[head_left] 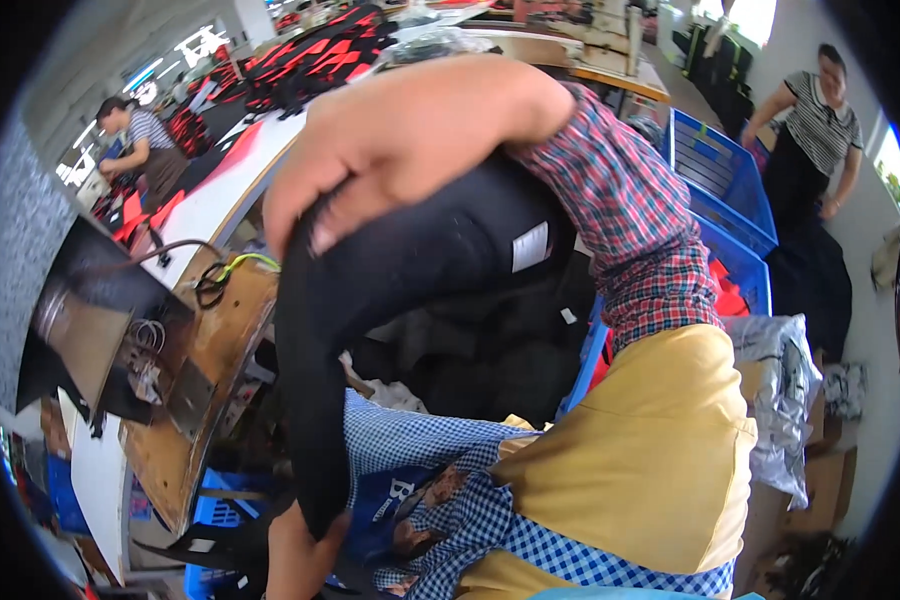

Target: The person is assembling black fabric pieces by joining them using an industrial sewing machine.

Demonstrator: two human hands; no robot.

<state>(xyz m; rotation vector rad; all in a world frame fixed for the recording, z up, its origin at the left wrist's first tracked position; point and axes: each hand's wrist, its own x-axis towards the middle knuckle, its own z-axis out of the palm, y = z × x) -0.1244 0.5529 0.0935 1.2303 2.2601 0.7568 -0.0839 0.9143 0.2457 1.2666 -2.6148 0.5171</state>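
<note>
Black garment (390, 270) stretched between right fingers (320, 215) clamped above, left hand (305, 550) gripping below.

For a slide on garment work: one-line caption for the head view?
Right hand and left hand stretch a black fabric piece beside a wooden worktable.

A single head-worn fisheye camera looked steeply down and close over the wearer's raised right hand (390, 150), lap and wooden worktable (210, 370), its edges bending outward.

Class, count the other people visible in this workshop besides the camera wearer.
2: one person bent over the far-left table, one person standing far right beyond the blue crate. Others may be hidden.
</note>
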